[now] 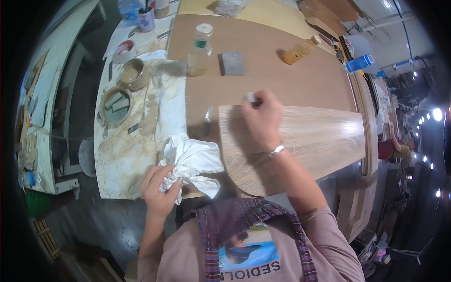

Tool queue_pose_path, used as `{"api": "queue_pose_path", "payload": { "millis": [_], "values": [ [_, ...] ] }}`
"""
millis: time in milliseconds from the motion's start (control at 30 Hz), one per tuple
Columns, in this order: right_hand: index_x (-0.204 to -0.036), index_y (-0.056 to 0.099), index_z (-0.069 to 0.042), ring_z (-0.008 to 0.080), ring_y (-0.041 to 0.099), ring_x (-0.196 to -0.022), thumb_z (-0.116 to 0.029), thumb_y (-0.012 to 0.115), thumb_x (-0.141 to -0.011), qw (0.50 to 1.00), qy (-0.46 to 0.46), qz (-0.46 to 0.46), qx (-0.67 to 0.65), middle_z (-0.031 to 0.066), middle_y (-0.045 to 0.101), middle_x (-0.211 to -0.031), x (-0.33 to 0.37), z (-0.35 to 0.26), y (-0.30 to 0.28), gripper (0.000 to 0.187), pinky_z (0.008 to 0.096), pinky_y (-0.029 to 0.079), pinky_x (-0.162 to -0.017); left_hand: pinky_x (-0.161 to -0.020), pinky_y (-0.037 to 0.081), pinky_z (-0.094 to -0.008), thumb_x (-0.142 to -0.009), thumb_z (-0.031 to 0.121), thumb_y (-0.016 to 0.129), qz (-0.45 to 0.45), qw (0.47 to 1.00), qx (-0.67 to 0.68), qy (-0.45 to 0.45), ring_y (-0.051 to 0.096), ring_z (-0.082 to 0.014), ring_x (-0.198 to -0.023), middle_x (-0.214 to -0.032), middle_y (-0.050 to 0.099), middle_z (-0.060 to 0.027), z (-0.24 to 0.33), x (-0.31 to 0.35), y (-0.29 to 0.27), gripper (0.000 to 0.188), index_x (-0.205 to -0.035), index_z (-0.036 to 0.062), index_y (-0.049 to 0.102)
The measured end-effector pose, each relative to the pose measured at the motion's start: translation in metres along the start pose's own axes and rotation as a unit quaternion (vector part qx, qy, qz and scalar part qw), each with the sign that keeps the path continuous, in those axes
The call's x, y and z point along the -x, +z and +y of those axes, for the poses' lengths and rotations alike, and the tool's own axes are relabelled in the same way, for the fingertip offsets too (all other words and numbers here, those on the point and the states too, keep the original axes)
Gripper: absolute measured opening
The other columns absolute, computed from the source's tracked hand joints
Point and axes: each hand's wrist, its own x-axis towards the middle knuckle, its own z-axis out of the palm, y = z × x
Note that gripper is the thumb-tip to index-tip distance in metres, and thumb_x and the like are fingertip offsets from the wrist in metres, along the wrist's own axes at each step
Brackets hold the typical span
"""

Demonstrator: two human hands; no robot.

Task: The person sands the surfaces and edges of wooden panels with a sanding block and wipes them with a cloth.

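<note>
My left hand (159, 189) grips a crumpled white cloth (195, 157) at the table's near edge. A wood-grain board (305, 136) with a rounded near corner lies to the right of it. Over the board's far left edge, my right hand (264, 115) is closed, slightly blurred, around a small object with a pale end (251, 97); its kind does not show. A metal blade-like tool (207, 121) rests left of the board. Beyond my right hand sits a grey rectangular block (232, 64), with a clear bottle (200, 50) standing to its left.
On the left, a stained white surface (127, 164) carries a bowl with flat pieces (116, 105), a round tin (134, 74) and a tape roll (125, 49). A bottle of amber liquid (297, 52) lies at the far right. Another person (393, 148) is at the distant right.
</note>
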Motion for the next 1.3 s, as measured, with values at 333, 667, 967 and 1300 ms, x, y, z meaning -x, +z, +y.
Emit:
{"api": "queue_pose_path", "payload": {
  "millis": [333,667,967,1300],
  "values": [
    [-0.092,0.068,0.004,0.0301,0.069,-0.073,-0.018,0.072,-0.079,0.984,0.111,0.033,0.134,0.019,0.069,-0.079,-0.029,0.083,-0.075,0.026,0.0393,0.053,-0.07,-0.073,0.049,-0.0365,-0.064,-0.005,0.073,0.014,0.999,-0.025,-0.02,0.061,-0.0307,-0.08,-0.089,0.066,-0.0165,0.011,-0.002,-0.022,0.034,-0.098,-0.0061,0.068],
    [-0.081,0.068,0.002,0.0351,0.067,-0.078,-0.017,0.071,-0.076,0.997,0.025,0.018,0.064,0.0205,0.069,-0.081,-0.036,0.092,-0.083,0.02,0.0416,0.053,-0.073,-0.074,0.047,-0.0362,-0.063,-0.003,0.066,-0.011,0.999,-0.03,0.036,0.059,-0.0303,-0.078,-0.088,0.063,-0.0177,0.043,-0.029,-0.012,0.036,-0.098,-0.0086,0.065],
    [-0.081,0.067,0.0,0.0393,0.067,-0.08,-0.017,0.069,-0.077,0.956,0.189,0.127,0.185,0.0217,0.068,-0.08,-0.103,0.249,-0.215,0.017,0.0467,0.052,-0.071,-0.071,0.044,-0.0378,-0.062,0.009,0.067,-0.005,0.994,-0.027,0.108,0.054,-0.0303,-0.076,-0.085,0.06,-0.0178,0.107,-0.057,0.04,0.039,-0.096,-0.0099,0.064],
    [-0.083,0.066,-0.001,0.0402,0.065,-0.087,-0.018,0.069,-0.075,0.983,0.108,0.052,0.141,0.0212,0.067,-0.089,-0.134,0.367,-0.275,0.019,0.0487,0.052,-0.077,-0.105,0.04,-0.0469,-0.072,0.01,0.069,-0.23,0.945,-0.183,0.141,0.053,-0.0403,-0.12,-0.129,0.058,-0.0221,0.199,-0.097,0.264,0.044,-0.115,-0.0004,0.064]
  ]
}}
